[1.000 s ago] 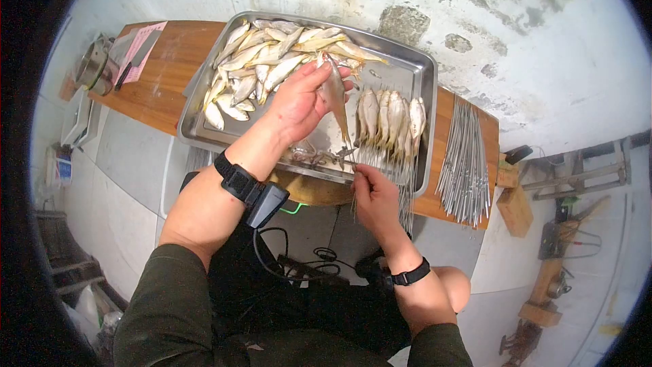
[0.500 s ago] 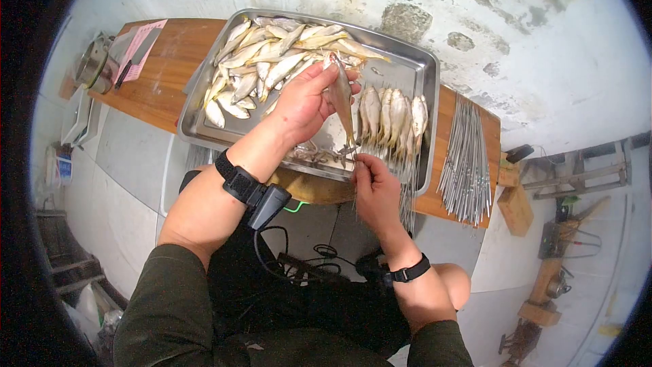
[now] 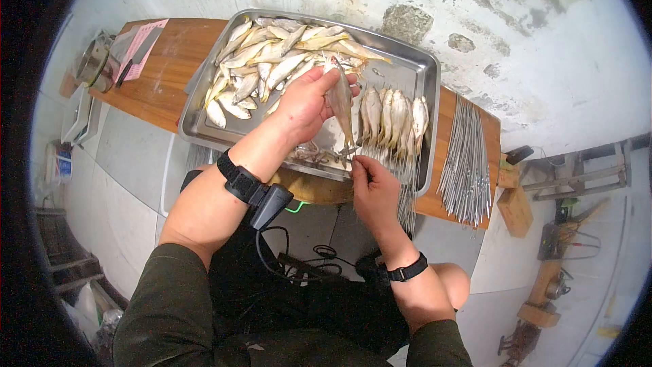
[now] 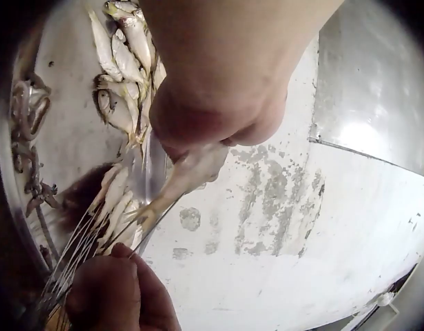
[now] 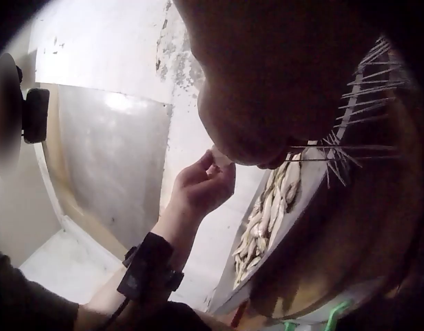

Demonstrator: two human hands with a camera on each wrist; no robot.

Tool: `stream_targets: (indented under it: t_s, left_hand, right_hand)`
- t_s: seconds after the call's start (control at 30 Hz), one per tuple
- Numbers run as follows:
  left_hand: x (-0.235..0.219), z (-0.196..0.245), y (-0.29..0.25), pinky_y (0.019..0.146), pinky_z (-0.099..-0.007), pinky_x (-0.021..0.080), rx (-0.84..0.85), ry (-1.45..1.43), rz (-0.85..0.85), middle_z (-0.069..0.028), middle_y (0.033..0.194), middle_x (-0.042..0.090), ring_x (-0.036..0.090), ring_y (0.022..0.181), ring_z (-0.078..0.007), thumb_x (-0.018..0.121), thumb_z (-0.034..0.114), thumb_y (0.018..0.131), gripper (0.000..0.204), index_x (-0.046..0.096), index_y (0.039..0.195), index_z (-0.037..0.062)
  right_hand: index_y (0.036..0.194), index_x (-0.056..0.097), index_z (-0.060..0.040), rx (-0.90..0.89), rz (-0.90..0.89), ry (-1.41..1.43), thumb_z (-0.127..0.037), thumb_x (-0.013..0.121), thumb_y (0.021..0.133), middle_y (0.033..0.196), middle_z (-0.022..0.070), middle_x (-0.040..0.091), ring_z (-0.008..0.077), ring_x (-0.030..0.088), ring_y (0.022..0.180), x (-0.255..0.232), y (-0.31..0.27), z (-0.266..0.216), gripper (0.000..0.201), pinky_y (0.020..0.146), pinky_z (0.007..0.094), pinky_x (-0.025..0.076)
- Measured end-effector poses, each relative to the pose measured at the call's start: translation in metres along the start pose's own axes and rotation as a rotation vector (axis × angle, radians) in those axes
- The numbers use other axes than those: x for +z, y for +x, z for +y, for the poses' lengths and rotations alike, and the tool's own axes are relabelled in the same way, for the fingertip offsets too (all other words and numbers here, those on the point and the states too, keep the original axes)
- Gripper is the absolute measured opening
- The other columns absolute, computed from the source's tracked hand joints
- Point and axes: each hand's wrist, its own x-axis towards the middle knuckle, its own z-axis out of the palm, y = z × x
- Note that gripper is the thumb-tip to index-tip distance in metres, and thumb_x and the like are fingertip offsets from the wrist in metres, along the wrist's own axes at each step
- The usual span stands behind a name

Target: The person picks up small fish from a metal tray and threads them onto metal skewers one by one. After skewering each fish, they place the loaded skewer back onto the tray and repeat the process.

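My left hand (image 3: pixel 305 105) grips a silvery fish (image 3: pixel 341 105) over the tray, its head up at the thumb and its tail pointing down toward my right hand (image 3: pixel 375 194). Between thumb and fingers, the right hand pinches a thin metal skewer (image 4: pixel 157 224), which runs up along the tail to the fish's body in the left wrist view. How deep the skewer sits in the fish is hidden by the left hand. Just right of the held fish, a row of skewered fish (image 3: pixel 390 119) lies in the tray, skewer ends sticking out over the near edge.
The metal tray (image 3: pixel 433 102) stands on a wooden board (image 3: pixel 163 95) against the wall. Loose fish (image 3: pixel 251 54) are heaped in its far left. Greyish scraps (image 4: pixel 33 117) lie near its front edge. Bare skewers (image 3: pixel 468 163) lie at right; a knife (image 3: pixel 139 54) at far left.
The left hand and its fish have shifted slightly right. The right hand has moved slightly up toward the tail, still pinching the skewer.
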Motion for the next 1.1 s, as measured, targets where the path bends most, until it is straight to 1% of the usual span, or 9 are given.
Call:
stream_targets:
  t_s: [0.3,0.37,0.6,0.67,0.8,0.87,1.0,1.07,1.1]
  left_hand:
    - [-0.003,0.004,0.003,0.08,-0.0344,0.054,0.002,0.003,0.019,-0.0103,0.106,0.064,0.064,0.096,-0.0226,0.047,0.02,0.098,0.022,0.053,0.109,0.0023]
    - [-0.007,0.006,0.006,0.081,-0.0348,0.054,0.011,-0.013,0.017,-0.0105,0.106,0.064,0.064,0.096,-0.0228,0.047,0.02,0.097,0.022,0.053,0.109,0.0025]
    - [-0.013,0.016,0.007,0.083,-0.0357,0.055,0.011,-0.034,0.04,-0.0112,0.108,0.063,0.064,0.097,-0.0236,0.049,0.02,0.097,0.023,0.052,0.111,0.0017]
    - [-0.014,0.016,0.008,0.082,-0.0352,0.055,-0.001,-0.049,0.041,-0.0113,0.108,0.063,0.064,0.097,-0.0236,0.049,0.02,0.097,0.023,0.051,0.112,0.0015]
    - [-0.021,0.013,0.012,0.081,-0.0338,0.055,-0.035,-0.059,0.028,-0.012,0.108,0.063,0.063,0.098,-0.0232,0.049,0.019,0.097,0.024,0.05,0.113,0.0016]
    - [-0.023,0.012,0.015,0.079,-0.0322,0.055,-0.048,-0.053,0.0,-0.0118,0.108,0.063,0.064,0.096,-0.0222,0.049,0.019,0.097,0.023,0.05,0.112,0.0017]
    - [-0.031,0.007,0.022,0.072,-0.0275,0.054,-0.095,0.045,0.047,-0.01,0.104,0.063,0.063,0.089,-0.0182,0.051,0.018,0.096,0.021,0.052,0.11,0.0025]
    - [-0.03,0.013,0.019,0.071,-0.0273,0.053,-0.084,0.087,0.09,-0.0089,0.102,0.063,0.062,0.087,-0.0169,0.052,0.018,0.095,0.021,0.053,0.11,0.0029]
    - [-0.03,0.018,0.018,0.071,-0.0271,0.052,-0.069,0.13,0.138,-0.0078,0.101,0.063,0.061,0.085,-0.0156,0.054,0.019,0.094,0.021,0.054,0.109,0.0033]
  right_hand:
    - [0.101,0.064,0.0016,0.106,-0.044,0.136,-0.014,0.06,0.089,0.077,0.011,0.066,0.0131,0.062,0.07,0.003,0.004,-0.006,0.02,0.066,0.0259,0.048]
    - [0.101,0.065,0.0004,-0.06,0.033,0.066,-0.014,0.061,0.088,0.081,0.0112,0.067,0.0132,0.062,0.07,0.005,0.004,-0.002,0.02,0.066,0.0261,0.048]
    - [0.1,0.065,-0.0004,-0.082,-0.008,-0.042,-0.013,0.062,0.088,0.078,0.0079,0.065,0.0114,0.059,0.065,0.012,-0.008,0.009,0.017,0.062,0.0252,0.048]
    - [0.101,0.064,-0.0021,0.15,-0.104,0.105,-0.016,0.061,0.087,0.084,0.0152,0.067,0.026,0.065,0.074,0.011,-0.011,0.006,0.02,0.071,0.033,0.051]
    - [0.104,0.063,-0.0025,0.256,-0.129,0.272,-0.015,0.059,0.088,0.08,0.0123,0.067,0.0195,0.063,0.072,0.014,-0.019,0.008,0.021,0.07,0.0309,0.05]
    - [0.112,0.058,-0.0006,0.264,-0.11,0.315,-0.01,0.055,0.092,0.075,0.0019,0.061,0.0075,0.054,0.063,0.009,-0.022,0.0,0.022,0.059,0.023,0.045]
    - [0.114,0.056,-0.0007,0.195,-0.008,0.312,-0.009,0.053,0.092,0.075,0.0013,0.06,0.007,0.052,0.063,-0.002,-0.021,0.003,0.023,0.058,0.0228,0.044]
    - [0.112,0.06,-0.002,0.219,0.049,0.205,-0.013,0.055,0.09,0.077,0.0106,0.066,0.0169,0.062,0.07,-0.011,-0.017,0.012,0.025,0.068,0.03,0.049]
    - [0.112,0.06,-0.002,0.219,0.057,0.21,-0.013,0.055,0.09,0.077,0.0106,0.066,0.0169,0.062,0.07,-0.016,-0.014,0.014,0.025,0.068,0.03,0.049]
